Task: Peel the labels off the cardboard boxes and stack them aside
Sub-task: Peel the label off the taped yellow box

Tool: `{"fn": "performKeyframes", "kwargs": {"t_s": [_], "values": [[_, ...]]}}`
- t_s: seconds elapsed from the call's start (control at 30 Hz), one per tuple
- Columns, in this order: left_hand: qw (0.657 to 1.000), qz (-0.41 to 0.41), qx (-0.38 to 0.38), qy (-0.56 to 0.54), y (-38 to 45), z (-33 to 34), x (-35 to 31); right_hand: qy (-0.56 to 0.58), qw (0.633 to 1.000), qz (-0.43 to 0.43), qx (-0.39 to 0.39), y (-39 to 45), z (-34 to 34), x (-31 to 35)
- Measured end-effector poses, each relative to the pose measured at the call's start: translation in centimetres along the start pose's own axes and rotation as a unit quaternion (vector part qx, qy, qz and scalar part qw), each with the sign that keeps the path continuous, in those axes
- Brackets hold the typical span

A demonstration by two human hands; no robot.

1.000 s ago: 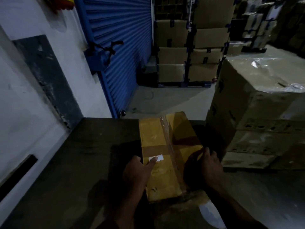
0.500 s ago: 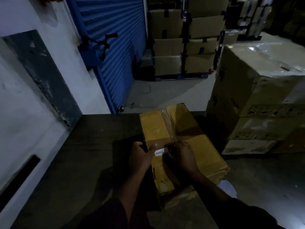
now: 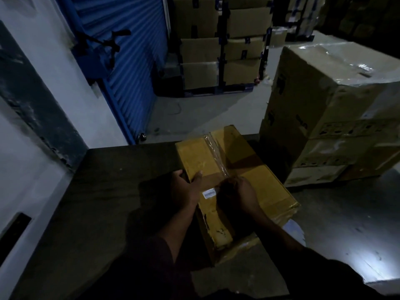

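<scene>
Left hand (image 3: 186,189) braced the taped cardboard box (image 3: 229,180) edge, fingers relaxed, while the right hand (image 3: 240,194) pinched the white label's (image 3: 209,193) right end; a slow, low peel seemed best.

The cardboard box (image 3: 218,167) under the hands was yellow-brown, crossed by a darker brown band and a clear glossy tape strip. Its label (image 3: 209,193) was white with dark print. The surface (image 3: 104,204) was dark grey; the shutter (image 3: 129,68) beyond was ribbed blue.

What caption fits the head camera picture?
Left hand steadies a yellow cardboard box while the right hand picks at its small white label.
</scene>
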State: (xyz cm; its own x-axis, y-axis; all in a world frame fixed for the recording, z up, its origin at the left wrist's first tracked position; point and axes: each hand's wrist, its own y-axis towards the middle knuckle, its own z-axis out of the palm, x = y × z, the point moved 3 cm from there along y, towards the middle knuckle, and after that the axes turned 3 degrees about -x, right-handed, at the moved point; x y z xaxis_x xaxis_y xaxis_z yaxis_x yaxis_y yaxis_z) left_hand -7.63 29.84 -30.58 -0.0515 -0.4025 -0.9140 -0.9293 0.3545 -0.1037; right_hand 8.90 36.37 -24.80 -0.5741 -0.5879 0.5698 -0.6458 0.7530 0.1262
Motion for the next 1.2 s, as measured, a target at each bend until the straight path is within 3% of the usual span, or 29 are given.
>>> {"fn": "performKeyframes", "kwargs": {"t_s": [0.2, 0.47, 0.57, 0.7, 0.87, 0.93, 1.2], "values": [[0.999, 0.037, -0.019, 0.008, -0.2, -0.4, -0.1, 0.066, 0.998, 0.011, -0.015, -0.1, -0.2, -0.4], [0.999, 0.045, -0.012, 0.026, -0.3, -0.5, -0.3, -0.041, 0.999, 0.003, -0.026, -0.1, 0.3, -0.1], [0.998, 0.048, -0.009, 0.027, -0.3, -0.5, -0.5, -0.017, 1.000, 0.006, -0.002, 0.3, 0.4, -0.8], [0.998, 0.048, -0.013, 0.028, -0.4, -0.6, -0.5, 0.028, 0.999, -0.020, -0.024, 0.1, 0.0, -1.4], [0.998, 0.051, -0.018, 0.032, -0.5, -0.8, -0.6, 0.034, 0.999, 0.013, -0.006, 0.5, 1.0, -1.9], [0.998, 0.052, -0.018, 0.038, -0.6, -0.9, -0.7, -0.004, 1.000, -0.015, -0.022, 0.1, 0.6, -0.7], [0.997, 0.057, -0.015, 0.044, -0.7, -0.9, -0.9, -0.110, 0.992, -0.030, 0.045, 0.4, 0.9, -0.8]]}}
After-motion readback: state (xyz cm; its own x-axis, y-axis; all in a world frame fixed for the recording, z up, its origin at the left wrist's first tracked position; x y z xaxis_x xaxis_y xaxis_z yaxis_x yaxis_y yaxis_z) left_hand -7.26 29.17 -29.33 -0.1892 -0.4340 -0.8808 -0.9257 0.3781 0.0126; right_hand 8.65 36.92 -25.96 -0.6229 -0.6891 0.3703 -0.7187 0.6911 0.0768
